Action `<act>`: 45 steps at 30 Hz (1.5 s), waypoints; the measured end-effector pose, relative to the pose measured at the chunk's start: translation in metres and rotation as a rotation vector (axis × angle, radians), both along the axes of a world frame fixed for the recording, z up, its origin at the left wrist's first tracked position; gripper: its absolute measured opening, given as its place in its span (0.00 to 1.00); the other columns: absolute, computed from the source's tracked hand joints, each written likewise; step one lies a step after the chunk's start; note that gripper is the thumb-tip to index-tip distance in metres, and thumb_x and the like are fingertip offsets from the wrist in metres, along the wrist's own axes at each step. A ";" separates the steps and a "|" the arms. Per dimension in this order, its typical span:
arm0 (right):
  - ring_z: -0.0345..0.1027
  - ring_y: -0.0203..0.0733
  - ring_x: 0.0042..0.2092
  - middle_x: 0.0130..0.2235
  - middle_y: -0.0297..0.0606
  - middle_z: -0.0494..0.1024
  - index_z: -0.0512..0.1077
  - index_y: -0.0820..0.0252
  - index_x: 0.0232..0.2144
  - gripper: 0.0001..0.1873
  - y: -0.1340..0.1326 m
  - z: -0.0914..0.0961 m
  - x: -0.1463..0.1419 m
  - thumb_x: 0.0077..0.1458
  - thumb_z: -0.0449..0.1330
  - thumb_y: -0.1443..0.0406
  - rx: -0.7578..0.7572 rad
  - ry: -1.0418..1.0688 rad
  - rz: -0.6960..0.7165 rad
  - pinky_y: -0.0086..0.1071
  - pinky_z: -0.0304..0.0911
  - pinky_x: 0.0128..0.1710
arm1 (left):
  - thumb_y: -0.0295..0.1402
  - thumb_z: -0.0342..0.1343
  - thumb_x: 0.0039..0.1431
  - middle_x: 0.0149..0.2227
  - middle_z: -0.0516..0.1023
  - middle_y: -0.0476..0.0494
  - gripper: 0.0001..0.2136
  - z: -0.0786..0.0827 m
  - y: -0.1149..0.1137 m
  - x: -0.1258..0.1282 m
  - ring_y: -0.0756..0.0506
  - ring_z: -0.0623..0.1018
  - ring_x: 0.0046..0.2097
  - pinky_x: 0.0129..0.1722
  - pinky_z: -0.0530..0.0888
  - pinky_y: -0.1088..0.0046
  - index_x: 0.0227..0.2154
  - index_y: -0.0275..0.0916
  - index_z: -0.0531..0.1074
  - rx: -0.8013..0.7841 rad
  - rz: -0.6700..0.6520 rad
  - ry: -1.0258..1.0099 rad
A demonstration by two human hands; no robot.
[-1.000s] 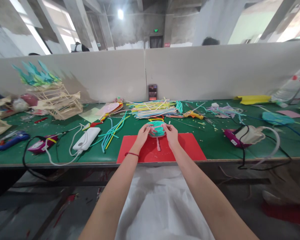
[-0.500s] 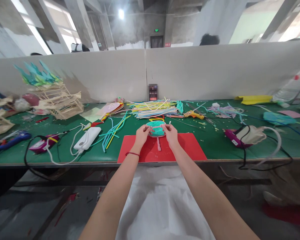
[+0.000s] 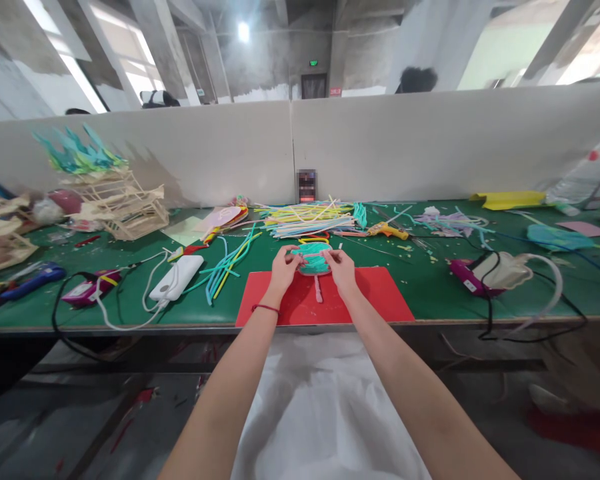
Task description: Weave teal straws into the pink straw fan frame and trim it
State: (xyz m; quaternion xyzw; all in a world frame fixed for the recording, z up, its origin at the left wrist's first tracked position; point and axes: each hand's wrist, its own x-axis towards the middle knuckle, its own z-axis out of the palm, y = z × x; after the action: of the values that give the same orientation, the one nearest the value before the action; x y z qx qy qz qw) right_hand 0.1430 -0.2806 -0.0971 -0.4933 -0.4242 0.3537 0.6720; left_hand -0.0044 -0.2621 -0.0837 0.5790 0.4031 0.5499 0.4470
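Observation:
A round teal fan-like piece [image 3: 311, 267] made of fuzzy pipe cleaners lies over the back edge of the red board [image 3: 375, 293]. Its pink handle [image 3: 319, 291] points toward me. Across the teal face runs a thin pink pipe cleaner [image 3: 313, 255], held between my two hands. The fingertips of my left hand [image 3: 285, 268] are pinched at its left end, by the fan's rim. My right hand [image 3: 342, 269] pinches the other end at the right rim. The fingertips partly cover both ends of the strip.
Behind the fan is a pile of coloured pipe cleaners [image 3: 305, 219]. An orange-handled tool [image 3: 387, 230] lies right of it. A white power bank [image 3: 176, 277] with cables and loose blue stems [image 3: 223, 267] lie left. A purple device [image 3: 473, 277] sits right; wooden frames [image 3: 130, 210] stand far left.
Both hands stay at the fan's rim with the pink pipe cleaner, which now lies slightly lower against the teal face. The camera view has shifted very slightly.

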 end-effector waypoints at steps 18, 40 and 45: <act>0.68 0.40 0.30 0.26 0.37 0.76 0.69 0.60 0.24 0.18 0.003 -0.004 0.005 0.41 0.61 0.51 0.004 -0.009 -0.141 0.34 0.62 0.32 | 0.35 0.55 0.50 0.29 0.79 0.45 0.11 0.004 -0.007 0.001 0.45 0.79 0.32 0.34 0.75 0.68 0.37 0.38 0.69 -0.084 -0.258 -0.034; 0.67 0.40 0.30 0.27 0.38 0.76 0.69 0.61 0.25 0.21 0.004 -0.006 0.007 0.40 0.61 0.49 0.003 -0.021 -0.157 0.35 0.63 0.33 | 0.40 0.60 0.48 0.32 0.79 0.41 0.17 -0.009 0.002 0.003 0.43 0.80 0.35 0.38 0.75 0.63 0.38 0.36 0.66 -0.093 -0.278 -0.016; 0.67 0.40 0.30 0.27 0.38 0.75 0.69 0.61 0.25 0.20 0.004 -0.006 0.006 0.41 0.60 0.49 0.013 -0.034 -0.151 0.35 0.63 0.33 | 0.41 0.60 0.48 0.32 0.79 0.40 0.13 -0.012 0.004 0.002 0.42 0.79 0.35 0.41 0.74 0.62 0.31 0.36 0.68 -0.071 -0.233 0.003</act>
State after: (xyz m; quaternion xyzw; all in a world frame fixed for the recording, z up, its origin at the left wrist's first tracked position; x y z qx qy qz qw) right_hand 0.1493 -0.2768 -0.1033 -0.5254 -0.3993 0.2907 0.6928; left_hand -0.0029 -0.2579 -0.0953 0.6067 0.3528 0.4787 0.5276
